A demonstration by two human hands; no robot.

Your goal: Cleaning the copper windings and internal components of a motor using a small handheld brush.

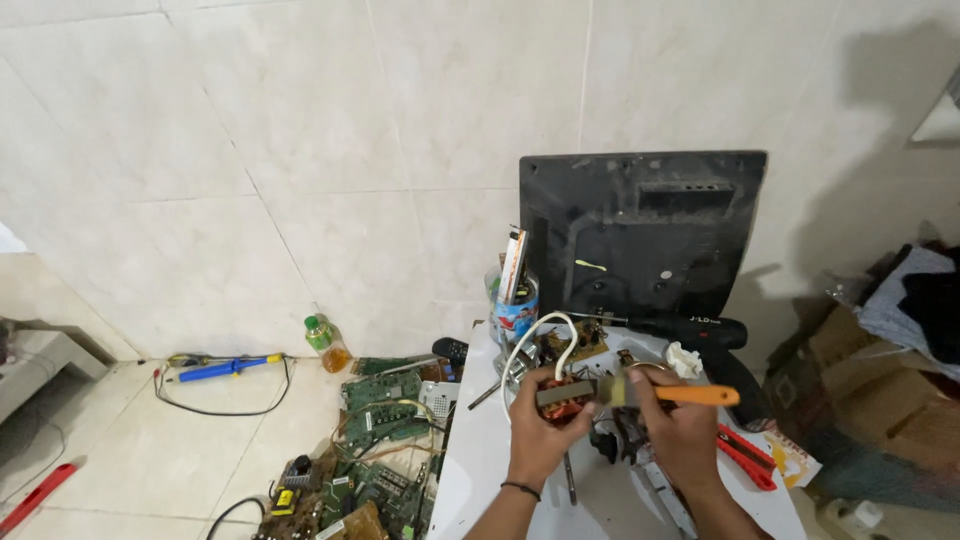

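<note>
Above the white desk (470, 480), the left hand (540, 425) clamps a small copper-wound motor (562, 397) while the right hand (672, 425) pinches an orange-handled brush (690, 394), best swept lightly across the windings with the motor held steady.

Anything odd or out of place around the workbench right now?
Yes: green circuit boards lie heaped with loose wires on the floor left of the white table. A black monitor shell leans on the wall, its back plate scuffed and dusty.
</note>
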